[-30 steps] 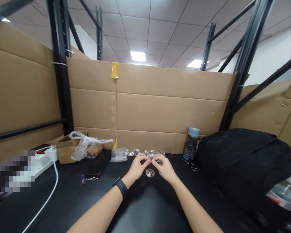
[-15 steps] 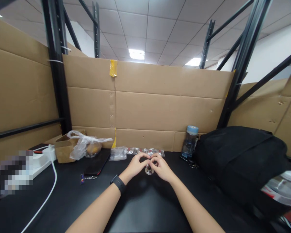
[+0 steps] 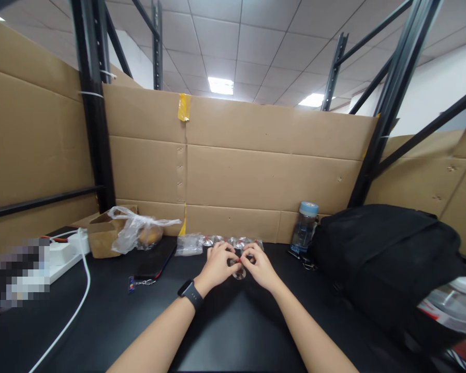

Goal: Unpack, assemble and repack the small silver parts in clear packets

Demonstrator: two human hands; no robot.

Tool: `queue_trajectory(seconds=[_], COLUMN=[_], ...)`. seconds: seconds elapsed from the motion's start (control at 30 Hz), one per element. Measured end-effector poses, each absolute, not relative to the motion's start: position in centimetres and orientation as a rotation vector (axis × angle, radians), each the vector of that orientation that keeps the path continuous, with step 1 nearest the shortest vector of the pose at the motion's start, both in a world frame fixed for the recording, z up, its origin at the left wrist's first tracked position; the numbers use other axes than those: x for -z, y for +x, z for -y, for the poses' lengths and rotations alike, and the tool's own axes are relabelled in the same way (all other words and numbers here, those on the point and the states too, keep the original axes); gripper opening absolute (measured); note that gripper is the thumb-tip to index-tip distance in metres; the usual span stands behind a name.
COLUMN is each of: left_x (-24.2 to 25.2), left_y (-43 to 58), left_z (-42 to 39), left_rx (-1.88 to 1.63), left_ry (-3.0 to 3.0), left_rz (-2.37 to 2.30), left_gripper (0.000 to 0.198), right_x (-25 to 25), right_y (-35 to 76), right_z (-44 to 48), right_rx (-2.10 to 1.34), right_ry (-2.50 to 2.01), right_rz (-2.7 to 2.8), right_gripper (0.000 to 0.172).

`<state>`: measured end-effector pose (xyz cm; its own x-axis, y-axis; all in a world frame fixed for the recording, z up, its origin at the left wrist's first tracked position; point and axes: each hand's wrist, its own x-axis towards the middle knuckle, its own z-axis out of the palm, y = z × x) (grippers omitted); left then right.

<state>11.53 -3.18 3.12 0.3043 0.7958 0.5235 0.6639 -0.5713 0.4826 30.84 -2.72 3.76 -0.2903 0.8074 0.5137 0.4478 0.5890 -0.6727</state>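
In the middle of the black table stands a small shiny metal piece (image 3: 239, 273) with a round, flared base. A bit of red shows near its top, between my fingertips. My left hand (image 3: 218, 265), with a dark watch on the wrist, pinches the piece from the left with thumb and fingers. From the right, my right hand (image 3: 261, 269) pinches it too, and the fingertips of both hands nearly meet. The fingers hide most of its upper part. Just behind my hands lies a row of small shiny pieces in clear plastic wrapping (image 3: 238, 242), some with red spots.
A flat clear plastic packet (image 3: 189, 245) lies left of the row. Further left are a black case (image 3: 155, 261), a tied plastic bag (image 3: 140, 233) and a white power strip (image 3: 68, 267). A bottle (image 3: 305, 228) and a black backpack (image 3: 384, 264) stand right. Cardboard (image 3: 233, 176) walls the back.
My left hand has turned slightly, its knuckles now more raised over the metal piece. The right fingers have shifted a little. The metal piece stays at the same spot.
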Motion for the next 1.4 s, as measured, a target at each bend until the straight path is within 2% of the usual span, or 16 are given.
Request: queue_trajectory(seconds=[0.17, 0.27, 0.33, 0.4, 0.63, 0.73, 0.97, 1.1, 1.4], left_x=[-3.0, -3.1, -3.3, -3.3, -3.1, -3.5, -3.5, -2.7, -2.3], left_y=[10.7, 10.1, 9.7, 9.5, 9.4, 9.5, 9.7, 10.0, 10.6], left_z=[2.6, 2.4, 2.2, 2.1, 1.8, 2.0, 1.2, 0.5, 1.1], left_rx=[-1.13, -1.125, -1.1, -1.071, -1.018, -1.035, -1.163, -1.256, -1.194], left_ry=[2.43, 2.359, 2.334, 2.338, 2.336, 2.247, 1.934, 1.869, 1.935], left_rz=[-1.425, -1.472, -1.492, -1.518, -1.6, -1.583, -1.433, -1.291, -1.228], left_gripper=[0.008, 0.013, 0.017, 0.018, 0.014, 0.012, 0.012, 0.017, 0.019], right_x=[-3.0, -2.2, -1.9, -1.7, -1.0, -0.9, -1.6, -1.7, -2.0], right_y=[31.4, 31.3, 31.0, 30.8, 30.2, 30.1, 30.4, 30.2, 29.5], right_z=[2.4, 2.6, 2.7, 2.7, 1.9, 1.3, 0.4, 0.8, 2.3], right_rx=[-0.386, -0.27, -0.228, -0.213, -0.265, -0.354, -0.685, -0.793, -1.21], right_ry=[-1.11, -1.241, -1.299, -1.334, -1.322, -1.246, -0.94, -0.928, -0.887], right_rz=[2.104, 2.251, 2.305, 2.312, 2.248, 2.094, 1.606, 1.633, 1.461], right_gripper=[0.015, 0.017, 0.012, 0.006, 0.003, 0.007, 0.033, 0.037, 0.041])
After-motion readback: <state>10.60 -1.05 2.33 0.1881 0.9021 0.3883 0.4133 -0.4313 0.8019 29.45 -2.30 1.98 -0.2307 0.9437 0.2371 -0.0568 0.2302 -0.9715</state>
